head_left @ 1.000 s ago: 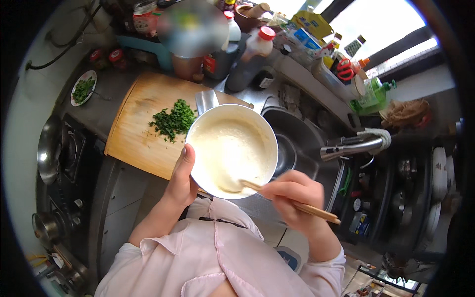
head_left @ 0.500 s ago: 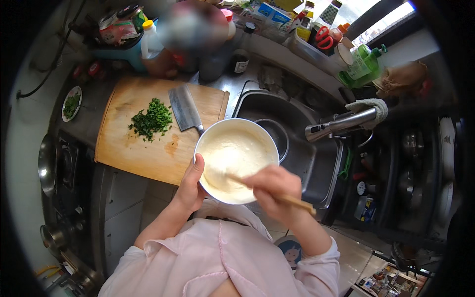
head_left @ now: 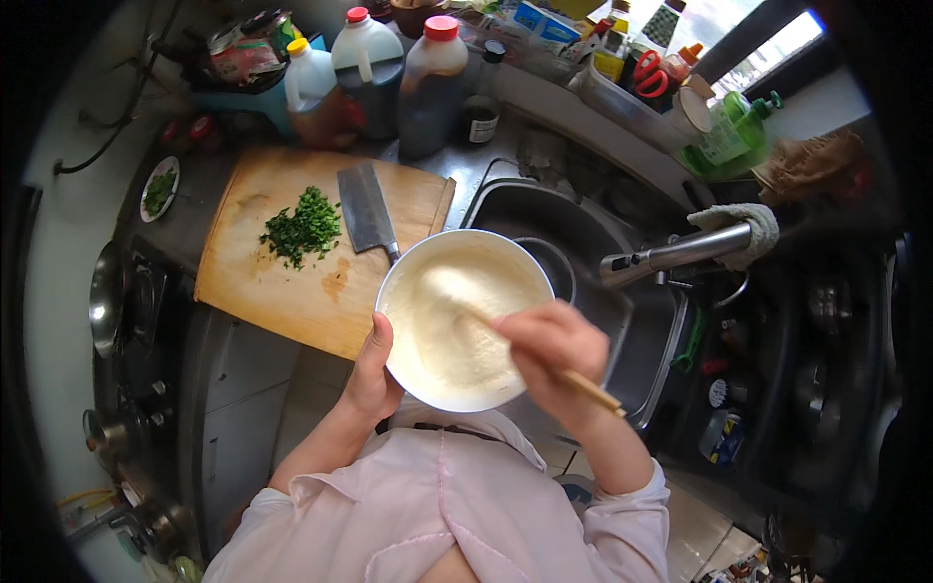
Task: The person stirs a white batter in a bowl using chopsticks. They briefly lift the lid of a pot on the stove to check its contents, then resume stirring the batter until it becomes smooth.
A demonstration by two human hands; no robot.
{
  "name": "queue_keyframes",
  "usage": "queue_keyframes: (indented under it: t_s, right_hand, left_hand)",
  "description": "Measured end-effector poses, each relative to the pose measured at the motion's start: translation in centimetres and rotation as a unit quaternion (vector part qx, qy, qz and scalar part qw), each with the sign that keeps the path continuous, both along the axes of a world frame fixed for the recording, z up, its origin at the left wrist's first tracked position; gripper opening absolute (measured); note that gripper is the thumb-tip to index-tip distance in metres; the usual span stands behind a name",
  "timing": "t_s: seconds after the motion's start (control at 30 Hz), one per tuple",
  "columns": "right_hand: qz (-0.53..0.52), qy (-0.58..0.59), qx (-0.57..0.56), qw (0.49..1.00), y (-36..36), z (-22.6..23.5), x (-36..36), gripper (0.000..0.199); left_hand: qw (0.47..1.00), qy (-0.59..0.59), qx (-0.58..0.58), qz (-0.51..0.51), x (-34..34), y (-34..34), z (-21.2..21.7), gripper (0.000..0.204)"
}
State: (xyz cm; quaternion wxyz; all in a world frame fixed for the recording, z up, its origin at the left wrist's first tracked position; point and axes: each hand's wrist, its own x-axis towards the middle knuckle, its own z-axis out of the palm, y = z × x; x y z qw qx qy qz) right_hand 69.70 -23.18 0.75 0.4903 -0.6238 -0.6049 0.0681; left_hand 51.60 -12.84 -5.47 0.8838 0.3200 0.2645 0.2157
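Observation:
My left hand (head_left: pixel 373 374) grips the near left side of a white bowl (head_left: pixel 383 309), thumb up against its rim. Inside lies a thick, pale cream batter (head_left: pixel 432 345). My right hand (head_left: pixel 559 352) is closed round wooden chopsticks (head_left: pixel 588 387), whose tips dip into the batter, slightly smeared by motion. The bowl is held in front of me, between the cutting board and the sink. On the wooden cutting board (head_left: pixel 228 291) sit a heap of chopped green herbs (head_left: pixel 304 228) and a cleaver (head_left: pixel 365 209), its handle end partly hidden behind the bowl.
The sink (head_left: pixel 641 360) with a faucet (head_left: pixel 680 251) is to the right. Large bottles (head_left: pixel 432 92) stand behind the board. A small plate of greens (head_left: pixel 158 189) sits far left, above the stove (head_left: pixel 146 301). A dark rack (head_left: pixel 777 379) fills the right side.
My right hand has shifted the chopsticks slightly right and nearer me within the batter. The bowl is a little closer to me; the view has shifted slightly.

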Motion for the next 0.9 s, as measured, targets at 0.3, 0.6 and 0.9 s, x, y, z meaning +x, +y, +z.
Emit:
queue_keyframes:
  t_s: [0.3, 0.6, 0.9]
  right_hand:
    - [0.132, 0.019, -0.056, 0.99, -3.5, 1.9, -1.7, 0.027]
    - [0.082, -0.019, -0.132, 0.988, -4.7, 3.4, 0.5, 0.022]
    - [0.045, -0.045, -0.072, 0.995, -2.1, 2.5, 1.8, 0.025]
  left_hand:
    - [0.998, -0.025, 0.055, 0.032, -0.4, -1.0, -1.1, 0.089]
    - [0.998, -0.003, 0.047, 0.03, 0.1, -1.5, 1.2, 0.088]
    - [1.0, 0.007, 0.005, 0.014, 0.9, -1.3, 1.5, 0.084]
